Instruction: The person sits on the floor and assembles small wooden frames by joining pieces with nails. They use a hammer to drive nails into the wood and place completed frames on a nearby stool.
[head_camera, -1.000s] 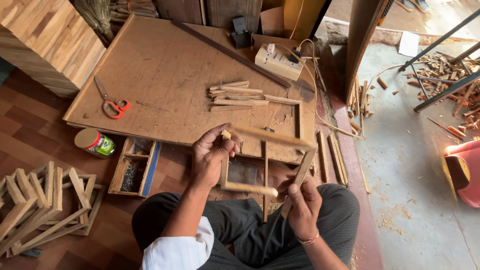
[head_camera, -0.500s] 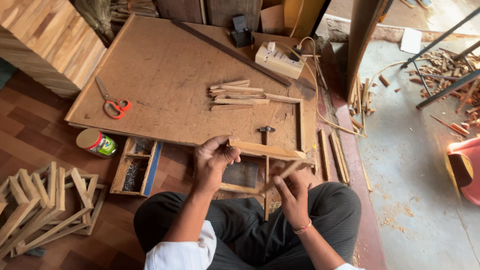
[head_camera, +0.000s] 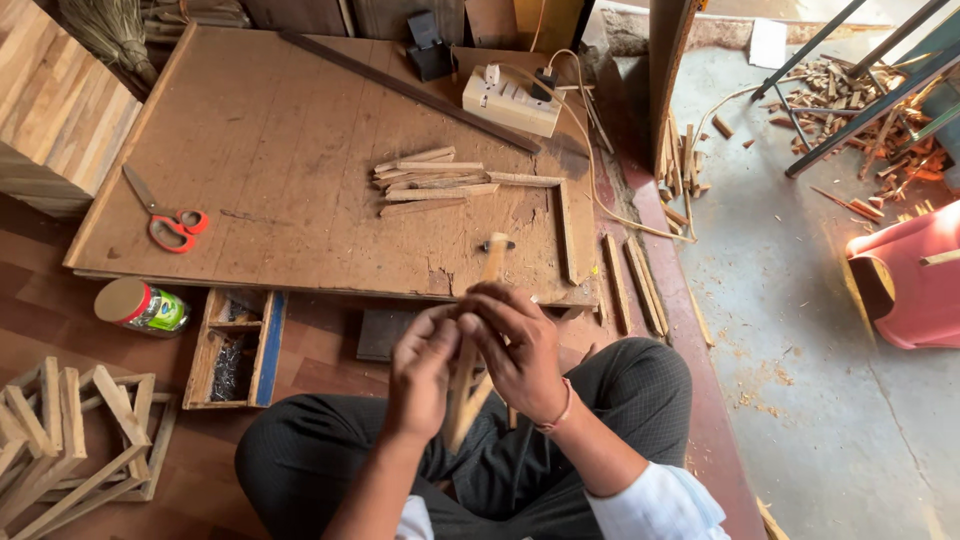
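A large wooden board (head_camera: 290, 160) lies on the reddish floor (head_camera: 40, 300), beside grey concrete (head_camera: 800, 330) in daylight.

Pale tan wooden sticks (head_camera: 466, 385) are clasped over dark grey trousers (head_camera: 330, 455), with white sleeves (head_camera: 655, 505) seen near. On the brown board (head_camera: 280, 150), orange-handled scissors (head_camera: 165, 215) are seen at the left and a cream power strip (head_camera: 510, 100) far off. A green-labelled jar (head_camera: 143, 306) with a tan lid and a blue-edged wooden box (head_camera: 235, 347) are seen on the reddish-brown floor (head_camera: 50, 310), and a pink plastic seat (head_camera: 910, 275) at the right.
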